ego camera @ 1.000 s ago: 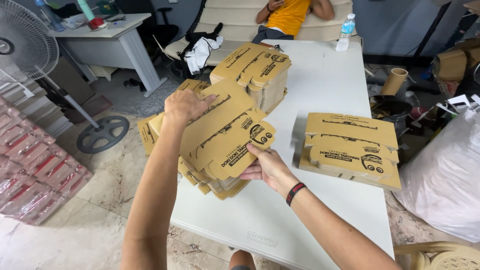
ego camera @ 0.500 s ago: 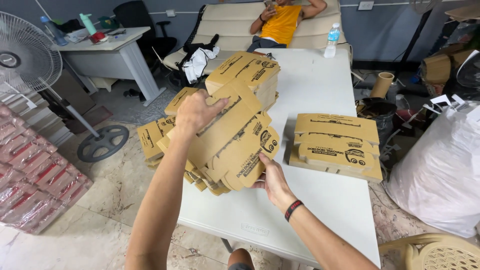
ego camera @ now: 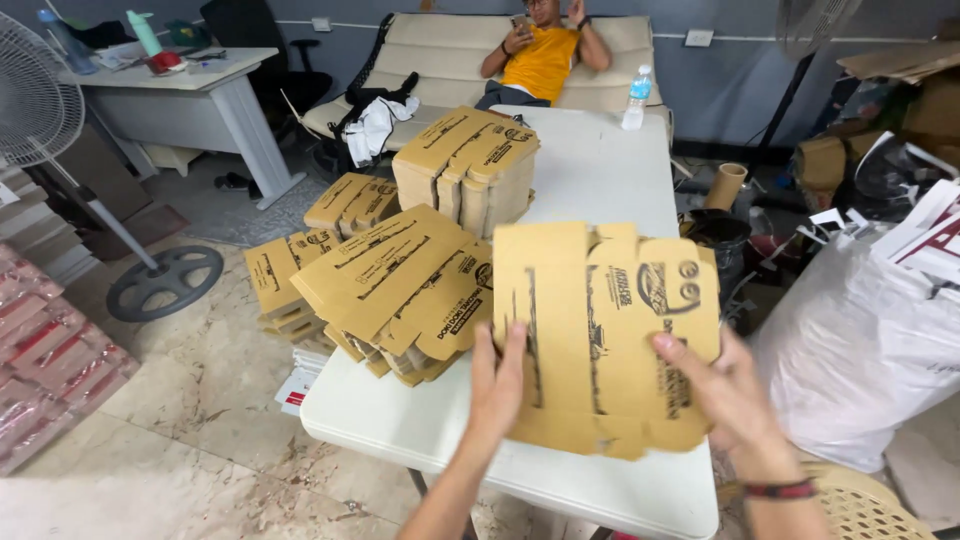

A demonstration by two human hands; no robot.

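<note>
Both hands, left hand and right hand, grip a flat cardboard box by its lower edges; it looks light, stiff, bendable.

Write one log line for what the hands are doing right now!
left hand: holds flat cardboard box | right hand: holds its other edge | beside: box stack | surface: white table

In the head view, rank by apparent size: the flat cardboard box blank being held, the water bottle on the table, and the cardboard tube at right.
1. Flat box blank, though nearest the camera.
2. Cardboard tube.
3. Water bottle; close to the tube, so unsure.
</note>
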